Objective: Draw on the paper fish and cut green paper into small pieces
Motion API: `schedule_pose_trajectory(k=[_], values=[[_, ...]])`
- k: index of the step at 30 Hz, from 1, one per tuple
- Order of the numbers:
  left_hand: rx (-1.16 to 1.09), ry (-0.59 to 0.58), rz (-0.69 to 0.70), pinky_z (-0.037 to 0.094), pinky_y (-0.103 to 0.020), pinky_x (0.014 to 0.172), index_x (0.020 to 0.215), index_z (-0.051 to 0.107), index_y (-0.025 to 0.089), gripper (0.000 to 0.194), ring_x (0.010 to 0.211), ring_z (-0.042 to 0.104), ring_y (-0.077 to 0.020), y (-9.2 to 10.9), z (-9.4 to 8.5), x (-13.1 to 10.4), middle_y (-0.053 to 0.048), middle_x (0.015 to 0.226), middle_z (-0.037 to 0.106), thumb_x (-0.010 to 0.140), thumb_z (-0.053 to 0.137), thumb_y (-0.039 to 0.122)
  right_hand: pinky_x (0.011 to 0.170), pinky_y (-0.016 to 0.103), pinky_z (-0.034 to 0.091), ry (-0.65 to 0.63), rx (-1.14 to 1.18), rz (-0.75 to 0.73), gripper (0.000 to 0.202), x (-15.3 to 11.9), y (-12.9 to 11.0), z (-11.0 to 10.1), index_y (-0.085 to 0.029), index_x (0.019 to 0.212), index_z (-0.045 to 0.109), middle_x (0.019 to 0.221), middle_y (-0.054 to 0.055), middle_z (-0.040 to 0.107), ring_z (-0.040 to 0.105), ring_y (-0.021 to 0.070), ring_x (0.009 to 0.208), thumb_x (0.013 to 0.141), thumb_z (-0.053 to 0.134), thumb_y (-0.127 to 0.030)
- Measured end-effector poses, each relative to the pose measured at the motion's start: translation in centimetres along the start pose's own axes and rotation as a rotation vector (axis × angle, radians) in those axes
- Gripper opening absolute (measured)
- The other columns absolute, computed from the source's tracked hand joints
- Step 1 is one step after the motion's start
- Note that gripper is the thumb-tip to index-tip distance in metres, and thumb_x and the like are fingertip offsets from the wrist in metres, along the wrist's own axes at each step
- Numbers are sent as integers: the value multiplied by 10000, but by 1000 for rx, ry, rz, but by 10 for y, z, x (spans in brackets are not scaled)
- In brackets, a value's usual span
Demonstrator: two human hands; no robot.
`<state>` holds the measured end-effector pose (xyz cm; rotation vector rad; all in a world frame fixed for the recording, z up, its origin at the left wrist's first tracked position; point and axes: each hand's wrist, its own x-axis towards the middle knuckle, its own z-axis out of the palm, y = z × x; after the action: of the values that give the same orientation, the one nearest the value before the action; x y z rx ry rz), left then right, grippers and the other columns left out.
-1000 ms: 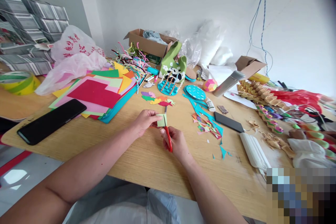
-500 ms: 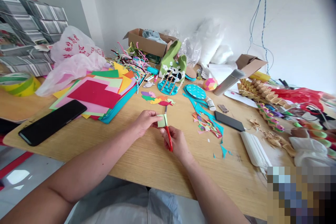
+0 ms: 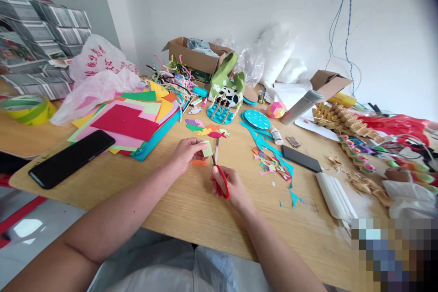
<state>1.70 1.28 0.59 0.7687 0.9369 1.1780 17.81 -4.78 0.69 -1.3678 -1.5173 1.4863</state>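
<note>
A phone (image 3: 70, 158) lies left on the table (image 3: 191, 210) beside stacked paper (image 3: 126, 121). The left hand (image 3: 186, 153) pinches a green scrap (image 3: 207, 148) over an orange scrap (image 3: 199, 163); just right, the right hand (image 3: 230, 187) grips red scissors (image 3: 221, 175), blades against the green scrap

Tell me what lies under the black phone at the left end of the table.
The black phone lies partly on the stack of coloured paper sheets: its upper right end overlaps a pink sheet. The rest sits on the bare wooden table. Anything directly beneath the phone is hidden.
</note>
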Motion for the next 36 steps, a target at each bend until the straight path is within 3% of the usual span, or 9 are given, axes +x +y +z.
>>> schedule_pose_trajectory(k=[17,36], values=[[23,75,-79,549,-241,497,742,639,110,172,555,689,-191,8,1,-2,-84,634,704,657,739,221,397,209,327,-11,-74,-22,546,0,3,1,-192,660,470,466,-19,537,458,94,380,780,516,-723],[37,71,-91,520,-231,441,734,640,108,220,577,695,-208,3,3,-3,-81,651,698,632,784,239,387,220,270,21,-138,-47,509,3,7,2,-209,630,444,436,-34,494,420,97,371,771,566,-682]])
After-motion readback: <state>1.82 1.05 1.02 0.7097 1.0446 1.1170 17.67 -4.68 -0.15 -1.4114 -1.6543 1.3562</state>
